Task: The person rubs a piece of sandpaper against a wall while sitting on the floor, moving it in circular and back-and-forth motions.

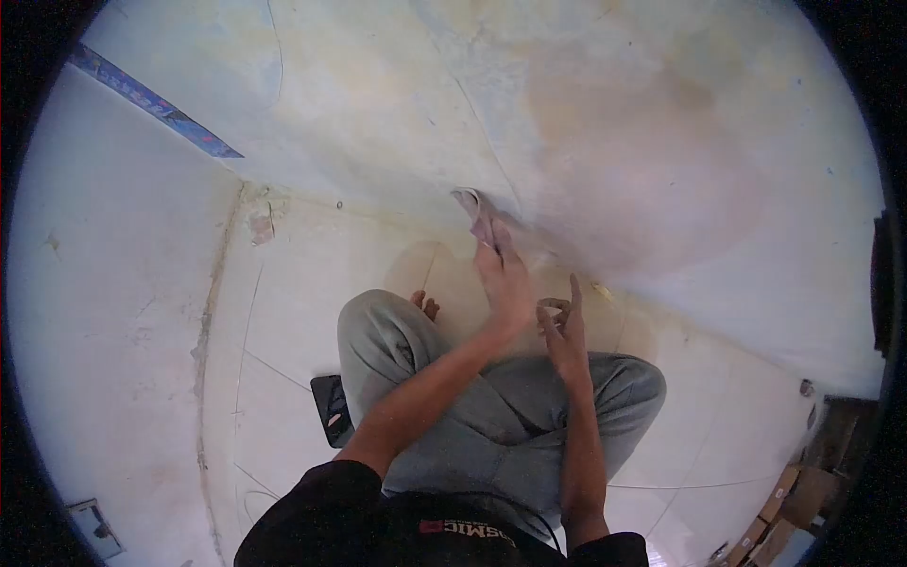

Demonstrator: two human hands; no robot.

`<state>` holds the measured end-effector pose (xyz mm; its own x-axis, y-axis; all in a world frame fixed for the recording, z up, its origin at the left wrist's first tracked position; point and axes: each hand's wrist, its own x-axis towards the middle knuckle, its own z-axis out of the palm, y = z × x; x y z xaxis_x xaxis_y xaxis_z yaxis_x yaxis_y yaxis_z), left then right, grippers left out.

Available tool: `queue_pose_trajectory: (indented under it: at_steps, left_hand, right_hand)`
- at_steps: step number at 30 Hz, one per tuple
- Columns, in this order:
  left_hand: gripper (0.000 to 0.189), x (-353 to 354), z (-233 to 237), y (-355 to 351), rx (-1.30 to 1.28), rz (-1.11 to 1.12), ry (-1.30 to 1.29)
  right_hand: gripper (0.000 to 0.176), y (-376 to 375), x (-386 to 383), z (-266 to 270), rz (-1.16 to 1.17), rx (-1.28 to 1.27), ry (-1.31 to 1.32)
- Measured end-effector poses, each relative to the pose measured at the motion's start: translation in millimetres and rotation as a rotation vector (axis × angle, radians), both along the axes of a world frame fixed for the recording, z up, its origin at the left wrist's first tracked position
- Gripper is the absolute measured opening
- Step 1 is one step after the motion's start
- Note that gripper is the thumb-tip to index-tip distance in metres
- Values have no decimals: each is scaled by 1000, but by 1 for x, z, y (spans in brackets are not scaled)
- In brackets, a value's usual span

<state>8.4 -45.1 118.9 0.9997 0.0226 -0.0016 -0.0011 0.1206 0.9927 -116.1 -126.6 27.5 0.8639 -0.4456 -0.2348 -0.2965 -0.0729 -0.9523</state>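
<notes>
My left hand [505, 279] reaches forward across the middle, its fingers closed on a folded piece of sandpaper [469, 203] with a pale, curled end. The sandpaper is at the lower part of the wall [397, 123], close to where it meets the floor. My right hand [564, 335] is raised above my right leg, one finger stretched out and the others partly bent and apart. It holds nothing that I can see. A smooth brownish patch [652, 170] spreads over the wall to the right of the sandpaper.
A black phone [331, 411] lies on the tiled floor [283, 331] beside my left knee. A blue printed strip [156, 104] runs along the left wall corner. Cardboard boxes [784, 510] stand at the lower right. Thin cracks mark the wall.
</notes>
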Motion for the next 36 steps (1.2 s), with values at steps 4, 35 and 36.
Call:
queue_pose_trajectory:
  at_steps: [4, 35, 36]
  left_hand:
    - [49, -9, -45, -8, 73, -48, -7]
    - [46, -1, -10, 1, -5, -32, 123]
    - [51, 3, -6, 3, -94, -110, 331]
  right_hand:
    - [83, 3, 2, 6, 3, -13, 41]
    - [79, 1, 1, 2, 39, -33, 72]
    - [79, 2, 0, 3, 37, -35, 74]
